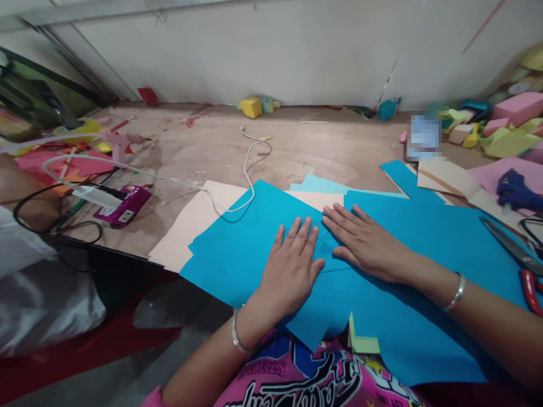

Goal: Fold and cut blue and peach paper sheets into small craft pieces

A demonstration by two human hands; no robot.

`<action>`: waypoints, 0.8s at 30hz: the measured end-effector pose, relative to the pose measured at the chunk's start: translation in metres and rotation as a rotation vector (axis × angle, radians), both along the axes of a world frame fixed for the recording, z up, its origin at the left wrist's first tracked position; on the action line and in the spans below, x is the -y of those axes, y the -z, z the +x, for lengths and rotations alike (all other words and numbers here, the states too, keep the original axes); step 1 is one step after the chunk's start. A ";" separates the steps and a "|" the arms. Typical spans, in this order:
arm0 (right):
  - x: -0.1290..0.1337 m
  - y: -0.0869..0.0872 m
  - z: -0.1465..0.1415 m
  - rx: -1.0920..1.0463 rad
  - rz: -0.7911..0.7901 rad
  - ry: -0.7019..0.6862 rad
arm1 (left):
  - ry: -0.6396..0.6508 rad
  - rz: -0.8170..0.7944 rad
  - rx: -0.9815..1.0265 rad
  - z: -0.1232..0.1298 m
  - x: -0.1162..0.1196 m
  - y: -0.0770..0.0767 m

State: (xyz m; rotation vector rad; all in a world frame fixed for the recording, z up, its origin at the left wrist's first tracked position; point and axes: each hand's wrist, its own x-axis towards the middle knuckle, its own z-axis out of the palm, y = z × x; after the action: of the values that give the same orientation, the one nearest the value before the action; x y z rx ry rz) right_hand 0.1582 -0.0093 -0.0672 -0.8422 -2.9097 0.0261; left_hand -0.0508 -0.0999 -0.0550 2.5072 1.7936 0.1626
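Large sheets of blue paper [229,254] overlap in front of me on the table. My left hand [292,265] lies flat on the blue paper with its fingers stretched out. Just to its right, my right hand [362,240] rests palm down on the blue paper, fingers spread. Between the two hands, thin lines or edges show on the blue surface; what lies under the palms is hidden. Peach paper [178,232] pokes out beneath the blue on the left. A small pale green cut piece of paper [363,339] sits near my body.
Scissors [515,249] with red handles lie at the right, near a dark blue glue gun [517,189]. A purple power strip [125,206] with a white cable stands left, near a pink glue gun [121,144]. Folded paper shapes [517,110] pile up at right. Another person's white clothing [38,282] shows left.
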 end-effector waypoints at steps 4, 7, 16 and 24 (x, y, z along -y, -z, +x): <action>-0.001 0.002 0.000 0.006 -0.010 0.001 | 0.013 0.007 -0.003 0.000 0.000 -0.001; -0.001 0.003 0.000 -0.003 -0.018 0.007 | 0.016 0.008 -0.002 0.001 0.000 -0.001; 0.002 -0.002 -0.004 -0.001 -0.047 0.029 | 0.014 0.009 -0.007 0.001 -0.001 -0.002; 0.011 0.004 -0.012 -0.038 0.017 0.091 | 0.008 0.011 0.004 0.002 -0.001 -0.003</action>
State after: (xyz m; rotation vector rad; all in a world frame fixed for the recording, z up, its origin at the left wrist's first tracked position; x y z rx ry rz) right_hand 0.1466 -0.0205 -0.0715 -0.9596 -2.8287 0.0098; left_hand -0.0488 -0.0992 -0.0521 2.5188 1.7864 0.1771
